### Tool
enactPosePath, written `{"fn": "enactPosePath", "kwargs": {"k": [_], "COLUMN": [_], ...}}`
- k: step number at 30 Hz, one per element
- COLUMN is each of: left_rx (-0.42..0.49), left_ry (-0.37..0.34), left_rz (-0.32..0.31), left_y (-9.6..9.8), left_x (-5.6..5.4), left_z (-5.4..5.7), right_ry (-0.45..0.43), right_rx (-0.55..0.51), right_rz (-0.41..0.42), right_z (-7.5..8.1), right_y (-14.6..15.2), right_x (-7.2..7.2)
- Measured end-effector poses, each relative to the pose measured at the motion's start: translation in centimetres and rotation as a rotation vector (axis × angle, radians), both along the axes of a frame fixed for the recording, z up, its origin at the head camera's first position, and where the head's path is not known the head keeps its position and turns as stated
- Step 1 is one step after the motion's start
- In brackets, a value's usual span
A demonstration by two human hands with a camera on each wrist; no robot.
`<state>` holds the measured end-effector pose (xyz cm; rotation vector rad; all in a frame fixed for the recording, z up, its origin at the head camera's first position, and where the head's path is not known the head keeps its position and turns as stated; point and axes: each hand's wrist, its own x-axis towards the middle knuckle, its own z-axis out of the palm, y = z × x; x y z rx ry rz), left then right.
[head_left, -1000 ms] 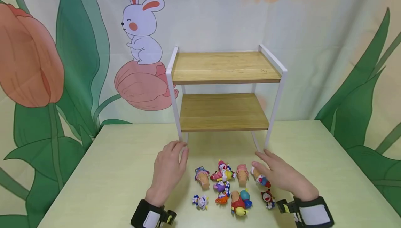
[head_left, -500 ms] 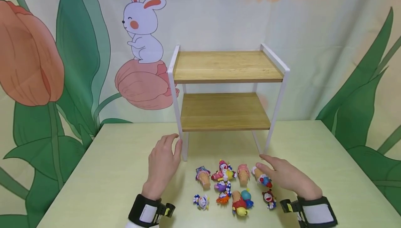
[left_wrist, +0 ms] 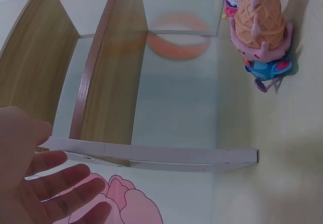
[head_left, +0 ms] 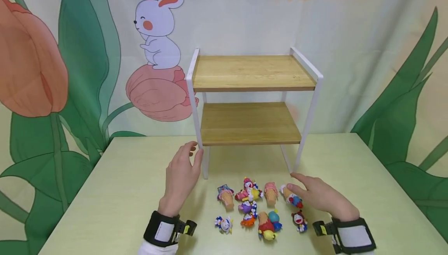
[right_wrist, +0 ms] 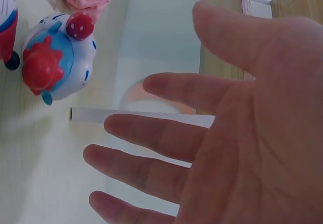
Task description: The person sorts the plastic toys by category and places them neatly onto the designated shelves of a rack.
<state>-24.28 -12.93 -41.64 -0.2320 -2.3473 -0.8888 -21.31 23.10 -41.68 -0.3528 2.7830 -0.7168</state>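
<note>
While the left hand (head_left: pixel 180 179) hangs, fingers loosely spread around air, by the left front leg (head_left: pixel 205 163) of the shelf (head_left: pixel 252 72), contact unclear, the right hand (head_left: pixel 320 194) opens wide near the right front leg (head_left: pixel 301 150). Tabletop (head_left: pixel 115 192) runs outward past each hand to its side edges. Small toys (head_left: pixel 247 207) lie between the hands, before the upright shelf.

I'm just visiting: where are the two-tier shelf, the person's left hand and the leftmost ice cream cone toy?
Two-tier shelf (head_left: pixel 253 72): head view, upper board's bare wood.
Left hand (head_left: pixel 181 176): head view, back of the hand.
Leftmost ice cream cone toy (head_left: pixel 227 199): head view, its tan cone.
</note>
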Motion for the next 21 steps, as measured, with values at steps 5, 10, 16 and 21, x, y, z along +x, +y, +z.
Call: {"fn": "enactPosePath", "kwargs": {"k": [5,10,16,21], "left_rx": [0.041,0.093,0.142,0.185], "left_ry": [0.005,0.005,0.021,0.047], "left_rz": [-0.010,-0.030,-0.033,-0.013], "left_y": [0.2,0.6,0.9,1.1], "left_x": [-0.4,-1.1,-1.8,-2.4], "left_z": [0.5,0.9,1.1,1.4], "right_ry": [-0.012,-0.032,-0.054,-0.096], "right_rx": [0.006,-0.003,0.014,0.046], "right_rz": [-0.005,0.000,-0.002,-0.035], "right_z": [-0.2,-0.4,-0.5,-0.3], "right_y": [0.4,0.7,0.8,0.6], "right_x": [-0.3,-0.4,-0.3,-0.1]}}
